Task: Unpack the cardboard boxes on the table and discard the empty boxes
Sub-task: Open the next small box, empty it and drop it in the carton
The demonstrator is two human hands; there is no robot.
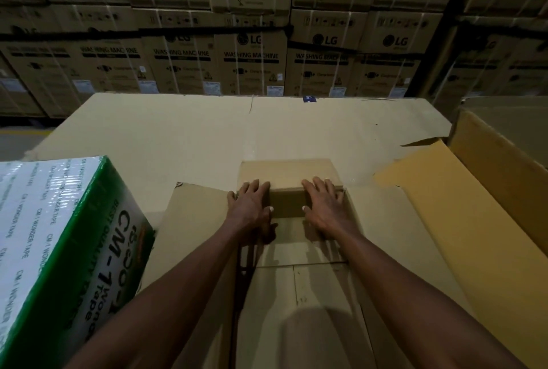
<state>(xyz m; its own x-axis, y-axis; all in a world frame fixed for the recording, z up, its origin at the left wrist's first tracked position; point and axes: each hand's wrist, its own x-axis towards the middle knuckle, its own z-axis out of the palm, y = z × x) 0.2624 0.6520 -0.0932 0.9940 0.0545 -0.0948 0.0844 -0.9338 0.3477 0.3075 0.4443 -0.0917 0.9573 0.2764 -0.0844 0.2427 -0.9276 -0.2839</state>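
Observation:
An open brown cardboard box stands right in front of me on the cardboard-covered table. Its side flaps are spread out to the left and right. Its inner floor shows bare, with a seam down the middle. The far flap is folded outward. My left hand and my right hand both grip the far wall at that fold, fingers over the top edge and thumbs on the inner face. A green and white box, wrapped in clear film and printed with "CM-1 Wonder Tape", sits closed at the near left.
A large open carton with yellowish flaps stands at the right, one flap lying over the table. Behind the table rises a wall of stacked washing machine cartons. A strip of floor shows at the far left.

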